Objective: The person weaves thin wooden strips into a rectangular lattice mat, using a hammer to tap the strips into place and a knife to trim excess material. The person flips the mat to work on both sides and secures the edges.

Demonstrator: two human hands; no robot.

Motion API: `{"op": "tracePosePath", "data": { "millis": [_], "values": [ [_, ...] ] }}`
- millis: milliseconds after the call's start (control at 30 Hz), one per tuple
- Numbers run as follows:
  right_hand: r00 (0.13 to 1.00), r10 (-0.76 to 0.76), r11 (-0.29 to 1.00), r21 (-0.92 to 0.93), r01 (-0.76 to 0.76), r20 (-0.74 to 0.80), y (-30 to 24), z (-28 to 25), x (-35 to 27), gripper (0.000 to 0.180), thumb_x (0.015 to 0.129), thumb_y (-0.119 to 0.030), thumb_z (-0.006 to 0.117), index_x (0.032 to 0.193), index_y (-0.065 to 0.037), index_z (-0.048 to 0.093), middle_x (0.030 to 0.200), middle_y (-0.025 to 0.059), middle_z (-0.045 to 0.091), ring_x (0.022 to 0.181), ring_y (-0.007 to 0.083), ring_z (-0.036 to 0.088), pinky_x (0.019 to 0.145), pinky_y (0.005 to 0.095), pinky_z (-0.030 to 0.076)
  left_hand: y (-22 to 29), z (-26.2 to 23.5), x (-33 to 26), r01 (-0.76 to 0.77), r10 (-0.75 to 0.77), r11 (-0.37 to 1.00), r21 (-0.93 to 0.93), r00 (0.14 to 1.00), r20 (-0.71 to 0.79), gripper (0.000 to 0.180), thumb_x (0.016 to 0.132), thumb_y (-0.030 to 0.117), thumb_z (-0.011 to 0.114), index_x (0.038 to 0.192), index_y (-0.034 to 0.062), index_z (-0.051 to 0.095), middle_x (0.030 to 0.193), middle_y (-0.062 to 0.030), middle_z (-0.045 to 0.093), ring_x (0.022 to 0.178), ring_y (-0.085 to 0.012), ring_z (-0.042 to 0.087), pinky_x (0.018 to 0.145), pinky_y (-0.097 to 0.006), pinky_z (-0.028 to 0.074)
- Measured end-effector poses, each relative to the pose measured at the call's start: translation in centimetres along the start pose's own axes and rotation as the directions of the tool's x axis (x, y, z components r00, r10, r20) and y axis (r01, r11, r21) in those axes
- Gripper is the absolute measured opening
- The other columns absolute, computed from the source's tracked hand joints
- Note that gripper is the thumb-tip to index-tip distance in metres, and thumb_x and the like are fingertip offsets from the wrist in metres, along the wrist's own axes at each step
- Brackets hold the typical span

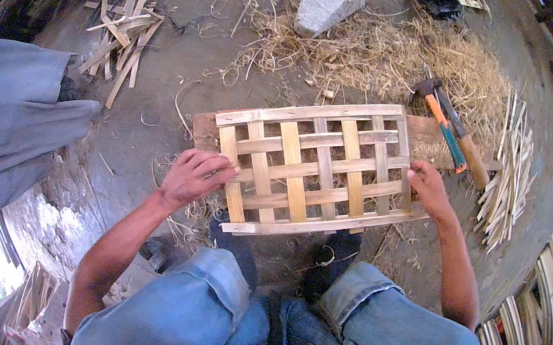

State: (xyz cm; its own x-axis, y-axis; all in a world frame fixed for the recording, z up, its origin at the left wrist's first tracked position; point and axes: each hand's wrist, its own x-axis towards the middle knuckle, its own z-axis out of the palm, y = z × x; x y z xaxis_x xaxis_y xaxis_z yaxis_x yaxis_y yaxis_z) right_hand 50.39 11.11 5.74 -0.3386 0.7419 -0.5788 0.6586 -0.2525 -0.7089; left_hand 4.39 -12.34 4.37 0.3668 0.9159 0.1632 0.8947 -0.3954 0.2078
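Note:
A rectangular panel woven from flat wooden strips (303,167) is held up in front of my knees, tilted slightly. My left hand (201,175) grips its left edge, with the fingers closed over the outer strip. On the opposite side, my right hand (428,185) pinches the right edge between thumb and fingers. Beneath the panel lies a brown wooden board (428,138), mostly covered by it. A hammer (460,130) with a wooden handle rests across the board's right part, beside a tool with an orange and green handle (447,134).
Curly wood shavings (383,54) spread beyond the board, with a grey stone (330,1) among them. Thin strips (507,178) lie piled at the right, and short slats (127,34) at the far left. Grey-blue cloth (18,117) hangs at the left. Bent strips (530,317) stand at the lower right.

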Motion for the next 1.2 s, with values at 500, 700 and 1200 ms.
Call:
{"op": "tracePosePath", "data": {
  "millis": [500,700,1200],
  "values": [
    [0.917,-0.267,0.830,0.555,0.062,0.296,-13.0,-9.9,5.3,0.061,0.101,-0.055,0.034,0.126,-0.003,0.054,0.112,0.0140,0.064,0.092,0.0204,0.064,0.077,0.0328,0.051,-11.2,-7.8,10.7,0.241,-0.646,0.203,-0.949,0.762,0.055,0.035,0.102,0.033,0.051,0.120,0.0043,0.058,0.106,-0.0007,0.064,0.093,-0.0088,0.060,0.083,-0.027,0.050],
    [0.942,-0.317,0.765,0.616,0.188,0.106,-11.1,-3.8,4.6,0.042,0.097,-0.024,0.058,0.133,-0.003,0.050,0.116,0.0074,0.063,0.095,0.0151,0.062,0.080,0.0292,0.050,-10.1,-6.0,9.6,0.215,-0.717,-0.050,-0.975,0.672,0.185,0.037,0.102,0.033,0.050,0.121,0.0016,0.056,0.113,-0.0043,0.064,0.102,-0.0120,0.060,0.090,-0.030,0.050],
    [0.955,-0.288,0.725,0.636,0.264,-0.069,-8.3,-1.0,5.5,0.029,0.087,0.003,0.066,0.116,0.000,0.063,0.098,0.0025,0.063,0.090,0.0125,0.060,0.082,0.0268,0.052,-9.9,-4.5,8.6,0.232,-0.728,0.126,-0.965,0.682,0.069,0.041,0.100,0.041,0.052,0.120,0.0052,0.058,0.108,-0.0001,0.065,0.093,-0.0091,0.062,0.080,-0.028,0.053]
  ]
}}
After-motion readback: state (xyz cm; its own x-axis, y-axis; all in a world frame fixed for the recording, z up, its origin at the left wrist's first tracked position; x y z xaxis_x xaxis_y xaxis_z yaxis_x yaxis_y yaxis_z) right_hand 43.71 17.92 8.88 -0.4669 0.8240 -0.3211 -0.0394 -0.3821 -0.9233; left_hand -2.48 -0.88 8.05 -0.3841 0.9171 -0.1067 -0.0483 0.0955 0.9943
